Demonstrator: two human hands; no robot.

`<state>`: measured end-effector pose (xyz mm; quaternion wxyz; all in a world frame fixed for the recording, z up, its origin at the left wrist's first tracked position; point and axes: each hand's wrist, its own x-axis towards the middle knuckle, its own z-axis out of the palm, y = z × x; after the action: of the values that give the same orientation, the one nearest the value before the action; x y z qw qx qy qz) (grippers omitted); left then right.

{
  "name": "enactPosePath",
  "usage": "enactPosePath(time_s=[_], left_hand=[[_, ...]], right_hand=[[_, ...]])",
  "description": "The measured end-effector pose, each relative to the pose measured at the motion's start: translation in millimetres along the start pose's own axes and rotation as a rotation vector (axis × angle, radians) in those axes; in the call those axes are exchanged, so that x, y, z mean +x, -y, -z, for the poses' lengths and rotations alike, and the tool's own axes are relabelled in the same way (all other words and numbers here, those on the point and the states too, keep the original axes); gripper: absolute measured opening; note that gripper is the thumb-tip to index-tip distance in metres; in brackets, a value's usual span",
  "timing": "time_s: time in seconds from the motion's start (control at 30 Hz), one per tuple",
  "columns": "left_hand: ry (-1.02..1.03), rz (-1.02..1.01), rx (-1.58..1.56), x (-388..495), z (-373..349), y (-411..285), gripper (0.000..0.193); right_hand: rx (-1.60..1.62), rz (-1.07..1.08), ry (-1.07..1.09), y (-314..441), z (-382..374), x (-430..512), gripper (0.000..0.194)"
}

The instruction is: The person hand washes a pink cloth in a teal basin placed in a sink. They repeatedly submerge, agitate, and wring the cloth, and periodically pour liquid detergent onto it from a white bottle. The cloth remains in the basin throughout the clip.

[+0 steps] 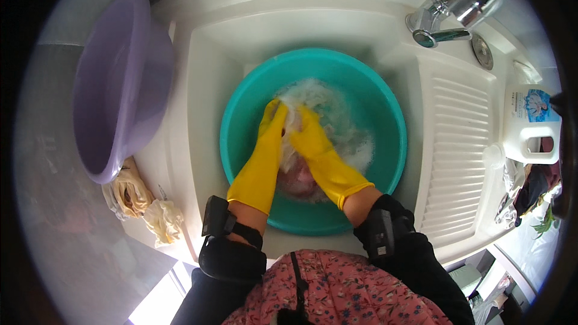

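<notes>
A teal plastic basin (316, 223) sits in the white laundry sink (302, 31). Inside it are sudsy water, white foam (309, 88) and wet cloth. My left hand (273, 119), in a yellow rubber glove, grips a pale wet cloth (289, 151) near the basin's middle. Close beside it, my right hand (311, 133), gloved alike, holds the same cloth from the other side. The fingertips of both hands are partly hidden by cloth and suds. A pinkish-red cloth (295, 178) lies in the water below my hands.
A purple basin (156, 85) leans on its side at the left rim, above folded beige cloth (131, 189) and a crumpled cream cloth (163, 221). A ridged washboard (460, 153) adjoins the sink, with a chrome faucet (435, 22) behind. A white detergent jug (515, 113) stands far right.
</notes>
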<state>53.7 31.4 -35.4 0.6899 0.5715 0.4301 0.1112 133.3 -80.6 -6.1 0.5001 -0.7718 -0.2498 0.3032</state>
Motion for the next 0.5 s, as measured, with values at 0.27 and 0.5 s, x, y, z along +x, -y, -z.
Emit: enactPosePath(time_s=[0.27, 0.5], left_hand=[[0.228, 0.217, -0.611, -4.2, 21.5, 51.7, 0.058], [0.133, -0.149, 0.045, -22.6, 18.6, -24.8, 0.044]], right_hand=[[-0.198, 0.118, 0.070, 45.9, -11.4, -21.9, 0.043], [-0.839, 0.131, -0.170, 37.7, 70.8, 31.3, 0.033]])
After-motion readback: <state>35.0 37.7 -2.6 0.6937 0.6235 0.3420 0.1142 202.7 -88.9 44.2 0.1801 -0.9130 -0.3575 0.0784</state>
